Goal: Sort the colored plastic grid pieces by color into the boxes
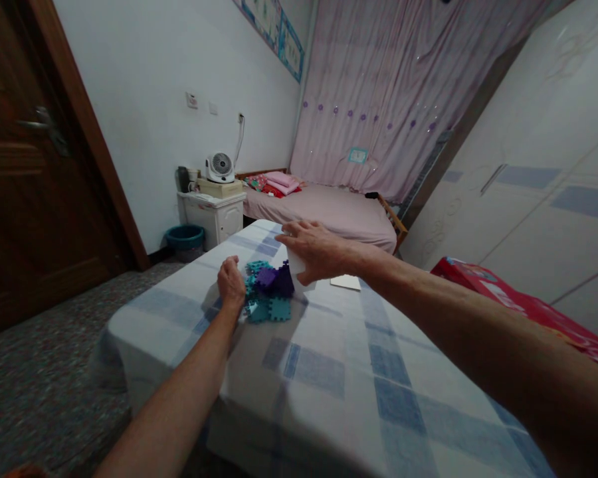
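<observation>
Teal interlocking foam tiles with toothed edges lie in a loose pile on the table. Purple tiles of the same kind sit on top and lean toward the right. My left hand rests at the pile's left side, its fingers curled in; nothing shows in them. My right hand reaches over from the right, closed around a white container. The container is tilted, with its lower end beside the purple tiles. My fingers hide much of its shape, and I cannot see inside it.
A checked blue and white cloth covers the table. A flat pale piece lies right of the container. Beyond are a bed, a white cabinet with a fan, and a teal bin. A red package lies right.
</observation>
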